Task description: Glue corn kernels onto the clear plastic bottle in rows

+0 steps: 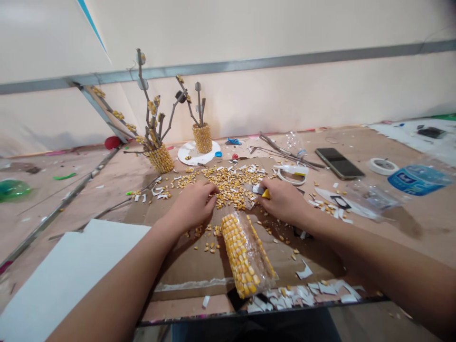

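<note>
Where Flat Brown Cardboard (pixel 188 266) Spreads

On it lies a partly kernel-clad clear plastic cylinder (pixel 245 251); fingers of the right hand (pixel 283 199) grip a yellow-and-grey tool (pixel 266 194); those of the left hand (pixel 194 202) curl, contents hidden, beside loose yellow corn kernels (pixel 231 185).

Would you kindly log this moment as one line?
left hand: at loose corn kernels | right hand: holding yellow-and-grey tool | partly kernel-covered plastic cylinder: lying on cardboard, bare strip showing
</note>
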`<state>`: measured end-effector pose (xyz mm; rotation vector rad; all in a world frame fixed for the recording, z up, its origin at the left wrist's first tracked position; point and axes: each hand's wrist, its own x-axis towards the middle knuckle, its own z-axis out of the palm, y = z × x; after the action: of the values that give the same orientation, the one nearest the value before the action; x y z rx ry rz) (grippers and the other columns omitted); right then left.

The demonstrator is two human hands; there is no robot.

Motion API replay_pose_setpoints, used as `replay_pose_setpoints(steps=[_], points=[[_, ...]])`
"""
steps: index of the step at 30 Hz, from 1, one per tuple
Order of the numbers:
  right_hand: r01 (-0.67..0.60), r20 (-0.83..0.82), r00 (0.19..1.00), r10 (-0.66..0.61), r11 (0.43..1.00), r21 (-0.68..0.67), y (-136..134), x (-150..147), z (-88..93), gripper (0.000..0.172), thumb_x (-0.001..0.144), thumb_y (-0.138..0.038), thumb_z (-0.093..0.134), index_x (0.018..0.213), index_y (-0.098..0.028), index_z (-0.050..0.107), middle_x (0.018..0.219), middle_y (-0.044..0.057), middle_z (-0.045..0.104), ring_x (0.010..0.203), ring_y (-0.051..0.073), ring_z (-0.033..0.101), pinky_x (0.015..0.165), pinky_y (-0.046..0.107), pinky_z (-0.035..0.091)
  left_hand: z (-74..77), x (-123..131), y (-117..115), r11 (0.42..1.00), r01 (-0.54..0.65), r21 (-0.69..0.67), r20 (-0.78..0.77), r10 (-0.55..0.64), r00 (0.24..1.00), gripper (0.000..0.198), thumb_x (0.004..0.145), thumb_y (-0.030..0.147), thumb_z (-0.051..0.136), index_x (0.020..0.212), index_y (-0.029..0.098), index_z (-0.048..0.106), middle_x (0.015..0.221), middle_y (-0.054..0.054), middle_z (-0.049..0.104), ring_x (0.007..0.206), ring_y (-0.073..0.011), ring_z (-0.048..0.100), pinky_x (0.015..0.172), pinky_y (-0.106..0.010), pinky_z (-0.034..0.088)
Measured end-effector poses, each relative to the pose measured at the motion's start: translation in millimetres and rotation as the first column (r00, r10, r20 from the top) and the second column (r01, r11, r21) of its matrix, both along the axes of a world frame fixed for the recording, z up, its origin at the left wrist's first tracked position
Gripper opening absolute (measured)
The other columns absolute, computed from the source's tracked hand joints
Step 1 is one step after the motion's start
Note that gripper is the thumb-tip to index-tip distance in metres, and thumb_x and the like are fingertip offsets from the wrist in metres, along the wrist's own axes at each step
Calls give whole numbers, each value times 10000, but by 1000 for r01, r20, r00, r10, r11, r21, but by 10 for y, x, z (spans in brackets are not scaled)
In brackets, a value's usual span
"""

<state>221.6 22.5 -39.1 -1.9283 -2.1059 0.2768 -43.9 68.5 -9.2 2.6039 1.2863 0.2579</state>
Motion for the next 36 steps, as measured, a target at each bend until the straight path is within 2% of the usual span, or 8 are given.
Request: replay_pose_setpoints(steps=[3, 6, 11, 18, 24, 27, 32, 36], points=[[-6, 16, 1000, 6, 1000, 13, -6, -9, 5, 28, 895, -229, 629, 893, -203, 619, 916, 99, 740, 837, 244, 648, 692, 303, 357, -79, 61, -30, 997, 57, 44, 35, -59, 998, 239, 969, 184, 546, 1095, 190, 749, 1124, -106, 688, 1044, -273, 674, 941, -418, 531], [-29, 24, 999, 28, 999, 29, -30, -16, 24, 24, 887, -222, 627, 892, -207, 609, 909, 91, 737, 841, 242, 650, 694, 301, 359, -128, 82, -42, 991, 113, 76, -2, -114, 994, 245, 962, 181, 566, 1104, 206, 764, 1157, -112, 677, 1083, -285, 658, 961, -432, 520], [-63, 35, 998, 61, 996, 55, -58, -19, 38, 43, 868, -230, 639, 876, -212, 600, 877, 79, 721, 811, 231, 635, 683, 295, 343, -182, 65, -23, 985, 124, 122, -60, -117, 991, 193, 976, 204, 563, 1019, 201, 751, 1120, -104, 686, 1034, -276, 649, 905, -417, 503], [-100, 39, 995, 97, 992, 73, -67, -4, 42, 58, 854, -232, 638, 856, -210, 584, 861, 80, 706, 778, 221, 605, 668, 290, 313, -155, 90, -26, 985, 135, 104, -111, -123, 986, 216, 971, 190, 547, 999, 193, 761, 1058, -108, 698, 993, -284, 652, 878, -425, 498], [-112, 24, 994, 111, 991, 76, -62, 12, 47, 59, 845, -228, 632, 866, -210, 580, 850, 74, 698, 767, 214, 593, 657, 284, 307, -171, 91, -24, 989, 116, 97, -103, -106, 989, 287, 954, 140, 531, 1113, 212, 759, 1127, -106, 692, 1076, -292, 643, 936, -436, 493], [-119, 19, 993, 118, 990, 73, -61, 23, 46, 52, 845, -226, 626, 855, -212, 577, 846, 71, 696, 768, 211, 593, 656, 282, 306, -158, 97, -28, 991, 98, 95, -124, -85, 989, 257, 977, 160, 514, 1037, 198, 760, 1089, -110, 686, 1033, -288, 639, 901, -428, 499], [-133, 15, 991, 132, 989, 64, -64, 33, 49, 57, 839, -223, 627, 846, -212, 572, 840, 70, 690, 776, 212, 590, 652, 280, 300, -155, 87, -23, 990, 92, 110, -103, -80, 991, 268, 947, 126, 536, 1094, 189, 750, 1139, -117, 677, 1068, -287, 635, 928, -428, 498], [-138, 13, 990, 138, 989, 56, -69, 32, 63, 59, 827, -205, 626, 842, -209, 569, 821, 67, 680, 758, 206, 572, 645, 279, 288, -138, 71, -10, 990, 111, 86, -127, -100, 987, 223, 944, 145, 579, 1015, 206, 781, 1106, -100, 701, 1063, -285, 644, 923, -422, 486]])
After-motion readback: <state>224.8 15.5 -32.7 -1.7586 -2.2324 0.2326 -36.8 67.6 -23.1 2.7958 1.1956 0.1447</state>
